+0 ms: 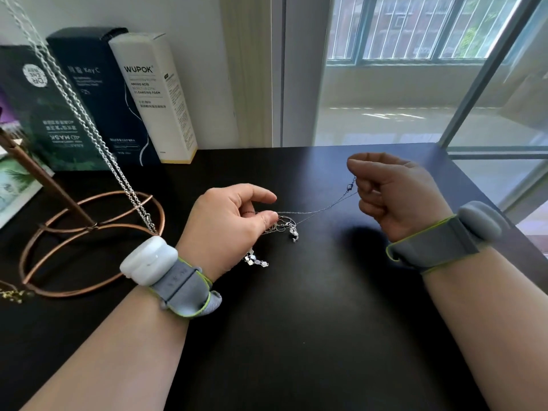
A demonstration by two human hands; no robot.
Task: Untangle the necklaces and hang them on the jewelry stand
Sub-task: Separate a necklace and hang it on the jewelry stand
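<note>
A tangle of thin silver necklaces (283, 226) lies on the black table (296, 321), with a pendant of small silver plates (256, 259) trailing below it. My left hand (228, 226) pinches the knot between thumb and forefinger. My right hand (394, 194) is closed on one thin chain (323, 209) near its clasp (350, 186), and that chain stretches taut from the tangle up to the right. The copper jewelry stand (89, 229) sits at the left. A thick silver chain (89, 120) hangs from it down to its ring base.
Three upright cosmetic boxes stand against the back wall: a dark green one (44, 114), a navy one (98, 93) and a white one (157, 96). A gold chain (12, 295) lies at the left edge. The table's right edge meets a window.
</note>
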